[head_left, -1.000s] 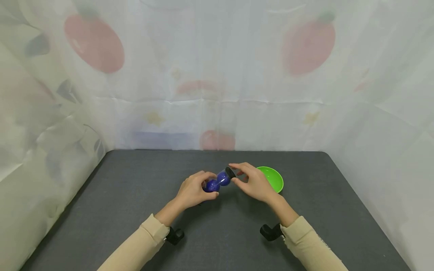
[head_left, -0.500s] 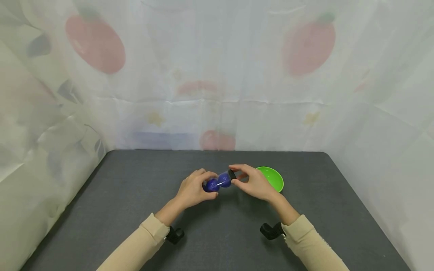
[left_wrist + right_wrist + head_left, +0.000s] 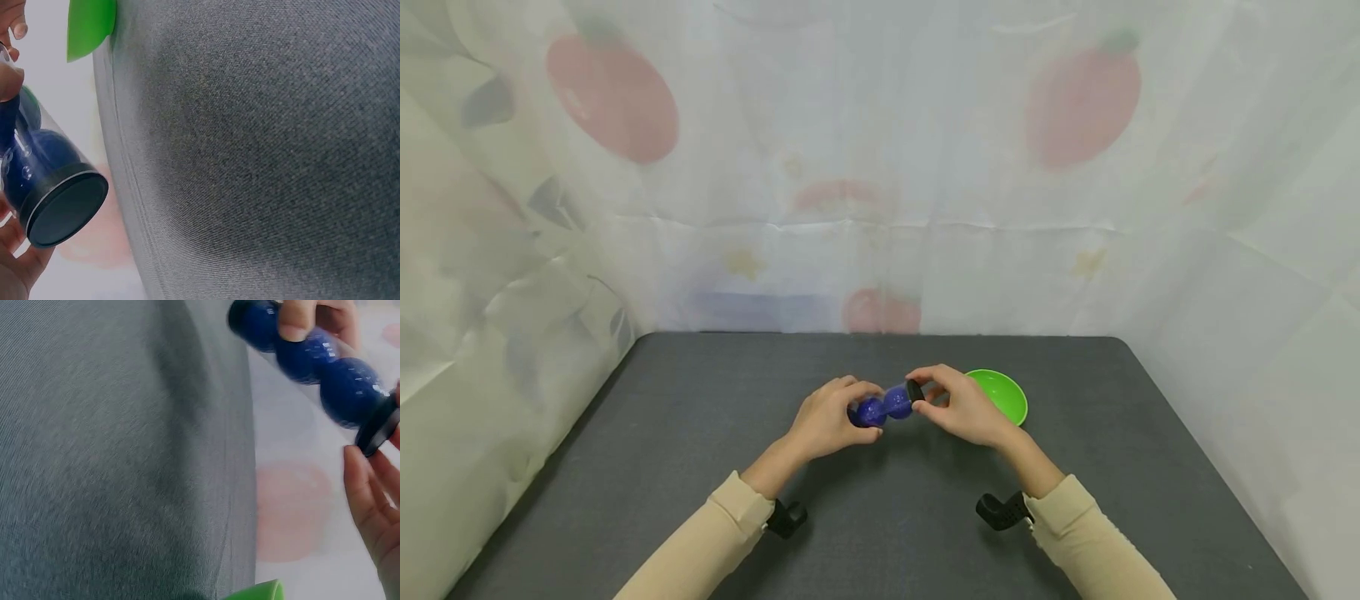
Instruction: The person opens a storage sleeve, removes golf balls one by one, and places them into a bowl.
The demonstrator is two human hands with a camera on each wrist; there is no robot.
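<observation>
Right hand (image 3: 375,506) fingers at black cap (image 3: 379,430) of blue-ball tube (image 3: 312,356)

Head cam: we look forward and down from above our forearms, wide shot taking in the whole grey bench (image 3: 700,467), both hands and the curtain behind. Left wrist cam: we sit very close, rolled sideways, looking along the bench (image 3: 262,150) past the black end cap (image 3: 65,209) of the blue tube (image 3: 25,156). Right wrist cam: equally close and tilted, facing the tube (image 3: 312,359) from the other side. All three share the tube (image 3: 883,406), the bench (image 3: 112,456) and an edge of the green bowl (image 3: 1000,394) (image 3: 90,25) (image 3: 253,592).
</observation>
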